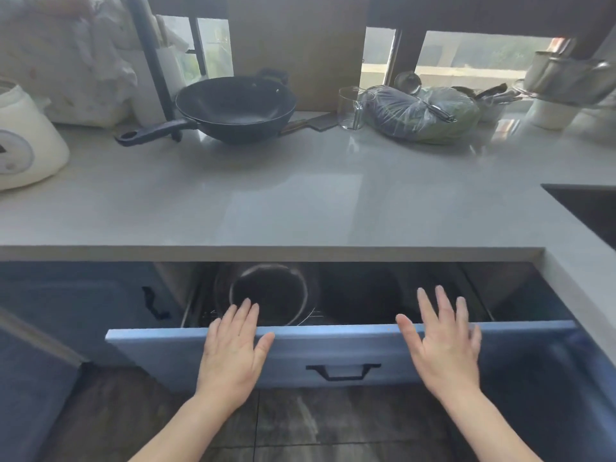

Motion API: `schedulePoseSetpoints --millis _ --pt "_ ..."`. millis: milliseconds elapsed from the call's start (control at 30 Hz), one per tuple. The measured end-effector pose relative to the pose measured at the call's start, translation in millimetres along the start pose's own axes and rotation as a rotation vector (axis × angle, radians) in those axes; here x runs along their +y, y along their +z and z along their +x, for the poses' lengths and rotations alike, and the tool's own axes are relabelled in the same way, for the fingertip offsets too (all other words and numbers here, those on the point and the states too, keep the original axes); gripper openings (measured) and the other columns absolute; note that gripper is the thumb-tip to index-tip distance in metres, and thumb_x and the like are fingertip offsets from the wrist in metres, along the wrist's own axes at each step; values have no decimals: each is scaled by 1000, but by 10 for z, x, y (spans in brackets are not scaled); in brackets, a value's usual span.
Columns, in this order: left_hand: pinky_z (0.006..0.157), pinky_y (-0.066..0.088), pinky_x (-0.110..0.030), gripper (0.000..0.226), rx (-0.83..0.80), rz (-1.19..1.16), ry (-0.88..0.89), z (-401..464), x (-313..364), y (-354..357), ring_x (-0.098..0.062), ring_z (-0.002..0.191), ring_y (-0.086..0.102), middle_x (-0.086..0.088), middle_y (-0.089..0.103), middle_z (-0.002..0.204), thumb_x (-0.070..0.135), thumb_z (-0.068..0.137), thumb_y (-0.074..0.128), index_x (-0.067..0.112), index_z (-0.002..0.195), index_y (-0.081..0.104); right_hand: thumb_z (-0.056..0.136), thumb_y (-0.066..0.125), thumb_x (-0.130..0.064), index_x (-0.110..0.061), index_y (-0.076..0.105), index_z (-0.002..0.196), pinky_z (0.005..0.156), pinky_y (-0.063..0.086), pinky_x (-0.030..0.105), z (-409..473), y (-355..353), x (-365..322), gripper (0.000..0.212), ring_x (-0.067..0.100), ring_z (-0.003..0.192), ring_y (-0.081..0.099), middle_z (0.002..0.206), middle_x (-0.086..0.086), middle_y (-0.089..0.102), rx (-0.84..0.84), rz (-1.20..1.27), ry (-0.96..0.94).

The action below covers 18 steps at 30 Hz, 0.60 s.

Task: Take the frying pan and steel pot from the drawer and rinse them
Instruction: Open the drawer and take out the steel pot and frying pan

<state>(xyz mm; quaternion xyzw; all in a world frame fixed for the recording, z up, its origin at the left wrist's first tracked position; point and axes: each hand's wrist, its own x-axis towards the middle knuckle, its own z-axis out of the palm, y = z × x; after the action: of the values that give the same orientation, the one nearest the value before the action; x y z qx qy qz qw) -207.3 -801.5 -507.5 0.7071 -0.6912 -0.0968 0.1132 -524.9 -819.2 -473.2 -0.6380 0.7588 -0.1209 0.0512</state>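
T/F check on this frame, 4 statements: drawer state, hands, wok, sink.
1. The drawer is partly open. True.
2. The left hand grips the steel pot. False: its fingers are straight, over the drawer's front edge, holding nothing.
3. A dark wok sits on the counter. True.
4. The right hand is in the sink. False: it is open at the drawer front.

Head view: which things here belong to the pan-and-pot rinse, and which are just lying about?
For the job:
- open drawer, both hands open, the left hand and the right hand over its front
- steel pot inside it
- sink at right

Lying about:
- dark wok on the counter
- white cooker
- glass jug
- bagged greens
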Motion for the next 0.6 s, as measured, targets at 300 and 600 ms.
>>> schedulePoseSetpoints --millis 300,600 --pt "115 24 -33 95 -69 -4 -94 -312 75 -173 -15 141 34 2 39 152 66 77 -2 16 145 43 75 -12 -78 -36 4 155 117 0 56 -303 21 133 91 25 150 -6 164 -5 -1 -234 -192 34" --pt "100 28 -32 77 -174 12 -129 -888 96 -153 -22 122 57 -2 60 133 60 98 11 9 127 62 81 -1 -81 -34 32 150 111 16 61 -804 48 323 90 29 147 18 160 -1 26 -244 -190 54"
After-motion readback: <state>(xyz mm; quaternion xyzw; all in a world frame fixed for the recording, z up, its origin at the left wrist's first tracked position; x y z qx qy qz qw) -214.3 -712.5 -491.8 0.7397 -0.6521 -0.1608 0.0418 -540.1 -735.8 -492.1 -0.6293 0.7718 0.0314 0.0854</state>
